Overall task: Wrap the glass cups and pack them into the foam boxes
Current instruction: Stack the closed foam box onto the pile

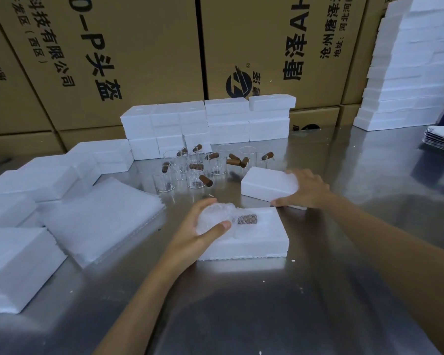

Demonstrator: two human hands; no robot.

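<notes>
Both hands are busy, your left hand cupping the wrapped cup in the foam box mid-tabletop, your right hand gripping the lid; rushing it could crack glass.

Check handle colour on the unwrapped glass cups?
Brown, wood-like handles on clear glass cups; head view, the only one.
</notes>
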